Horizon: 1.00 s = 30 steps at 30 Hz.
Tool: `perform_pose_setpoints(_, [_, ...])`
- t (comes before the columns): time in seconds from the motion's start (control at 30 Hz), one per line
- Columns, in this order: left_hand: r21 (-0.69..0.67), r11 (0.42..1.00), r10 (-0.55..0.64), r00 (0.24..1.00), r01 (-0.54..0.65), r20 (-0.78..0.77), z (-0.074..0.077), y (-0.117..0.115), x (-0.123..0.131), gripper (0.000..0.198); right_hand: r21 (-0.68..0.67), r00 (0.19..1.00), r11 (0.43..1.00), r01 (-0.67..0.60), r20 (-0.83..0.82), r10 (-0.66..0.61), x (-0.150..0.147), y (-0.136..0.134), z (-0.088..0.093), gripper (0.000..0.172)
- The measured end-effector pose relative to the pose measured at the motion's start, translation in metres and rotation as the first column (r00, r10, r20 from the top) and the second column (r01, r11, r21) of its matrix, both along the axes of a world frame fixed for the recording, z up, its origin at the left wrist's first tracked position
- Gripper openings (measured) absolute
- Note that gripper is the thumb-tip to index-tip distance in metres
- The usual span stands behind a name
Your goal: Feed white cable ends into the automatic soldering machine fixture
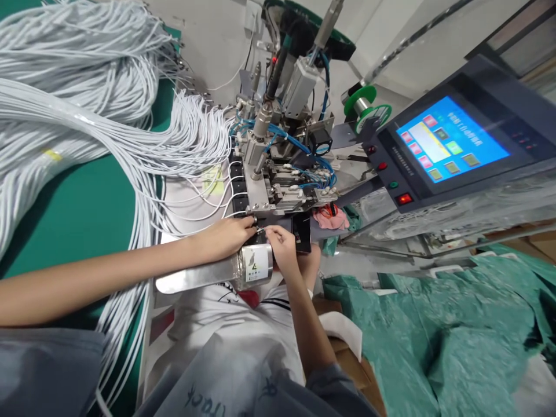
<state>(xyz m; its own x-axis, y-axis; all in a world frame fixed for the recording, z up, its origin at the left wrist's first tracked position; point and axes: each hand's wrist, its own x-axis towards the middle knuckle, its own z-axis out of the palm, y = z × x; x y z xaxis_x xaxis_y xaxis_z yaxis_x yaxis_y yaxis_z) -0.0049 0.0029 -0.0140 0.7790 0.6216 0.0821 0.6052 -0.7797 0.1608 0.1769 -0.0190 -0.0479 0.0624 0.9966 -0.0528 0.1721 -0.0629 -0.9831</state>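
Note:
My left hand (pixel 229 236) reaches across to the front of the machine (pixel 260 191). Its fingers are bent and pressed together at the black cable holders (pixel 238 185); what they grip is hidden. Close on its right, my right hand (pixel 282 244) pinches the thin end of a white cable (pixel 262 230) between thumb and fingertips. Directly below both hands sits a metal cover with a white label (pixel 256 263). Several other white cables (pixel 195 159) run from the left into the black holders along the machine's side.
Large bundles of white cables (pixel 87 58) lie on the green table surface (pixel 87 202) at left. A control panel with a lit blue screen (pixel 452 139) stands at right, near a green wire spool (pixel 362 107). Green plastic sheeting (pixel 456 324) covers the lower right.

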Motion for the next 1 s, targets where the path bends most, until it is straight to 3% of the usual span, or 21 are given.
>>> perform_pose_setpoints(0.23, [0.008, 1.000, -0.023, 0.999, 0.023, 0.045, -0.004, 0.002, -0.002, 0.033, -0.059, 0.999, 0.998, 0.000, -0.033, -0.002, -0.004, 0.004, -0.005, 0.020])
perform_pose_setpoints(1.0, [0.050, 0.997, -0.058, 0.996, 0.062, -0.066, 0.002, 0.003, 0.000, 0.029, -0.157, 0.992, 0.986, -0.052, -0.118, 0.033, -0.003, 0.016, -0.008, 0.022])
